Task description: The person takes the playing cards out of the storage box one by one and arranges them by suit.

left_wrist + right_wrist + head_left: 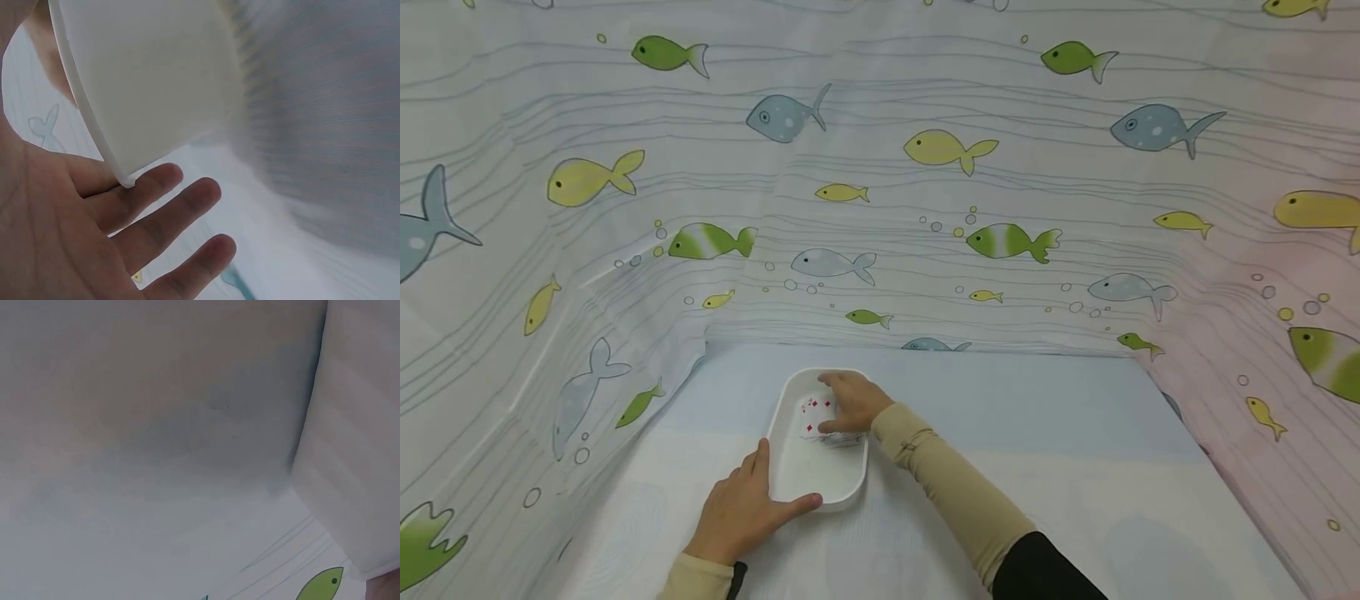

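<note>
A white tray [805, 479] with rounded corners lies on the cloth in the head view. Playing cards [809, 417] with red diamonds are inside its far half, their near edges uneven. My right hand [857, 402] reaches in over the right rim and grips the cards, fingers at the far side, thumb at the near side. My left hand [741, 508] steadies the near left corner of the tray, thumb along the near rim. In the left wrist view its fingers [165, 234] are fairly straight and spread, with the tray's rim [94, 125] against them.
Pale cloth [1037, 500] covers the surface under the tray. Fish-patterned fabric [880, 225] hangs as walls at the back and both sides. The right wrist view shows mostly cloth and the tray's outer wall [353, 437].
</note>
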The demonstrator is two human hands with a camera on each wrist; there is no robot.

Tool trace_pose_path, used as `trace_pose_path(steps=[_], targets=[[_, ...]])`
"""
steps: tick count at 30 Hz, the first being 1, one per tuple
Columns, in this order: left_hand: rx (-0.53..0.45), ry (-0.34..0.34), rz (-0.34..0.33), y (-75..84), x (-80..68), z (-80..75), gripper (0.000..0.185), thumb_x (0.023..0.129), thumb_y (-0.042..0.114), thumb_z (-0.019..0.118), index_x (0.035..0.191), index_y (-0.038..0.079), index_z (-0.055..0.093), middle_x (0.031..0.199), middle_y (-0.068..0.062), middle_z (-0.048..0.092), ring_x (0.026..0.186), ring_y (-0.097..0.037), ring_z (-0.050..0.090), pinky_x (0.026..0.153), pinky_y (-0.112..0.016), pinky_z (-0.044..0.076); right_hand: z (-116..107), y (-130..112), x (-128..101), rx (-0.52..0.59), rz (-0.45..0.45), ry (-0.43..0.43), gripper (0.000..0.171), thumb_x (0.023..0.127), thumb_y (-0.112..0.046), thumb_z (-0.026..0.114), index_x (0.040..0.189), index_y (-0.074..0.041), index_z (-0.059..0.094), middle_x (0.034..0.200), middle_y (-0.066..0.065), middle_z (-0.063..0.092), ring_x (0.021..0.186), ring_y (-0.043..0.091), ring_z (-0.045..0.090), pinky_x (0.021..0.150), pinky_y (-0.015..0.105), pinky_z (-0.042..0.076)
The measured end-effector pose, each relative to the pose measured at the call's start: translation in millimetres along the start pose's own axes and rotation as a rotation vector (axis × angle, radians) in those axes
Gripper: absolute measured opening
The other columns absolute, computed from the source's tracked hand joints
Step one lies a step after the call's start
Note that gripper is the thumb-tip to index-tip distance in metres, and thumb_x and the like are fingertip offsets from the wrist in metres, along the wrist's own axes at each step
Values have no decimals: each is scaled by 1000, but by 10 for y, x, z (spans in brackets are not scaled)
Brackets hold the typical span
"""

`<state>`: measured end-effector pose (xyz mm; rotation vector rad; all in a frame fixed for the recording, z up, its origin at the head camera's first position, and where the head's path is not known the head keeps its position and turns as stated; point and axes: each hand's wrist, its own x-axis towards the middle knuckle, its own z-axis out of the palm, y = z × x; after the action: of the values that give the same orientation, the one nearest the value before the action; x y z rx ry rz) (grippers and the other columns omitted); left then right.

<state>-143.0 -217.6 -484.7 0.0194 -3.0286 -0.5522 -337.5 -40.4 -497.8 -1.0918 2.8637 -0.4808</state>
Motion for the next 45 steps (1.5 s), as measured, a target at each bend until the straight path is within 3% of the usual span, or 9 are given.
trace_pose_path(steps=[8,17,26,45], targets=[[8,3,13,10,11,-19,134,72,88,61,152,-15,29,142,-32,50,117,-47,59,95,-60,46,62,-10,78,-123,-43,8,90,77,-60,82,149,-18,47,135,-1,63,120,11,60,108,28,41],[-6,1,-3,37,25,-43,135,72,89,59,153,-14,27,144,-32,48,119,-47,58,96,-60,44,36,-87,71,-233,20,-58,91,79,-65,77,152,-22,45,141,0,59,131,17,55,113,37,37],[-1,-33,-23,42,22,-43,136,72,90,59,153,-14,26,145,-32,46,120,-47,57,98,-61,43,78,-98,71,-243,47,-77,92,80,-65,76,154,-23,42,143,0,58,135,19,52,115,39,35],[-9,-20,-11,15,5,-18,135,73,88,60,153,-15,26,145,-32,47,122,-47,56,97,-60,44,128,-66,87,-240,31,-85,94,78,-63,77,154,-21,42,140,1,59,132,19,54,111,34,39]])
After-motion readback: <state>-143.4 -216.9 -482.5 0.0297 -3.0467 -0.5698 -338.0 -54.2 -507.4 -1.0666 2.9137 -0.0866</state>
